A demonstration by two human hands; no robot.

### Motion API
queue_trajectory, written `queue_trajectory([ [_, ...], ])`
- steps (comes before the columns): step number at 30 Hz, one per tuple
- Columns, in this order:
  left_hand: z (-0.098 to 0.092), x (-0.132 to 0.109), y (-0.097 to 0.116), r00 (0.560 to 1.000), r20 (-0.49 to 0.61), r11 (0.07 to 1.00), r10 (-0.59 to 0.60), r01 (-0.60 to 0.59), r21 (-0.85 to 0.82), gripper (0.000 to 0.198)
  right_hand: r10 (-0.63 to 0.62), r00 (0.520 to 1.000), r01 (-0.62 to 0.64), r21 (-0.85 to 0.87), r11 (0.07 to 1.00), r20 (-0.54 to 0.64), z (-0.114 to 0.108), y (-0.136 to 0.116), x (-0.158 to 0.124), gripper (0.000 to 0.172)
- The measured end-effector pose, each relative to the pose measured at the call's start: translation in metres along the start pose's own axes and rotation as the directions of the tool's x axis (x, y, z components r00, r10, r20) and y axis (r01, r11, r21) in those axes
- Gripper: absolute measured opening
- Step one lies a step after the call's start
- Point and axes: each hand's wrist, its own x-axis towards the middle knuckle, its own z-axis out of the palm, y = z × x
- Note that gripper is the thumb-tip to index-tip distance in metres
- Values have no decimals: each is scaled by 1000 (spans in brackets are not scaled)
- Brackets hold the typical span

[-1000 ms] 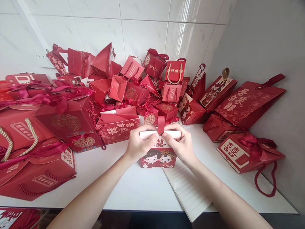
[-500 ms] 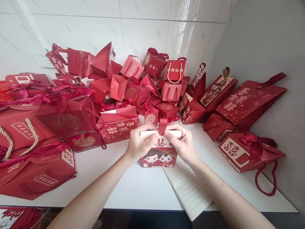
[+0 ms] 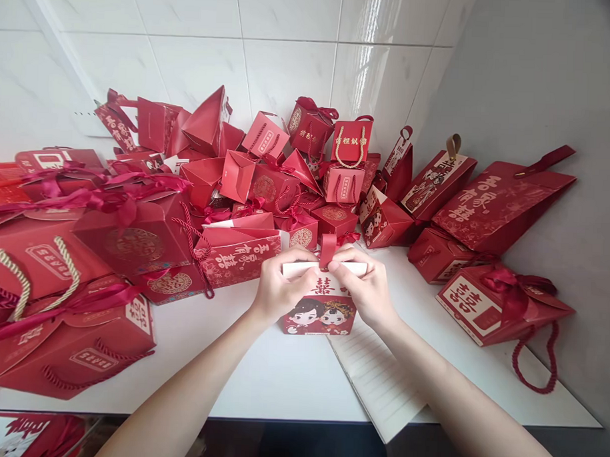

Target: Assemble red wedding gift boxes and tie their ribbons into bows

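Red cartoon-couple box (image 3: 318, 313) stood on the white table (image 3: 260, 373); your left hand (image 3: 277, 287) and right hand (image 3: 365, 288) pinched its white top flaps (image 3: 303, 269), apparently closed, beside the ribbon loop (image 3: 327, 248).

Both bare forearms reach forward and converge. The left grip (image 3: 277, 289) and right grip (image 3: 367, 290) sit close together, fingers curled, thumbs and fingertips pinched.
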Motion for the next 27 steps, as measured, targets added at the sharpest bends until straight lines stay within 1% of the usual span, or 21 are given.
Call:
queue_trajectory([
  [6, -1, -1, -1, 1000, 2, 1000, 5, -5, -10, 11, -1, 1000, 0, 45, 999, 8, -1, -3, 3, 8],
  [9, 0, -1, -1, 1000, 0, 1000, -1, 1, -24, 10, 0, 999, -4, 81, 997, 41, -3, -7, 6, 8],
  [12, 1, -1, -1, 1000, 0, 999, 6, -6, -38, 10, -1, 998, -3, 73, 997, 64, -4, -10, 8, 8],
  [15, 2, -1, -1, 1000, -4, 1000, 4, -4, -31, 10, 6, 999, -8, 45, 999, 35, -2, -10, 7, 15],
  [18, 2, -2, -2, 1000, -10, 1000, -9, 9, -7, 12, 8, 1000, -8, 9, 1000, -3, 1, -9, 6, 19],
  [21, 1, -3, -4, 1000, -10, 1000, -15, 15, 17, 12, -7, 1000, 6, -19, 1000, -20, 2, -8, 4, 18],
  [24, 1, -4, -4, 1000, -14, 1000, 5, -5, 18, 13, -19, 999, 18, -30, 999, -28, 2, -9, 4, 17],
  [27, 1, -4, -4, 1000, -19, 1000, 11, -11, 17, 13, -10, 999, 9, -40, 999, -32, 3, -10, 4, 18],
])
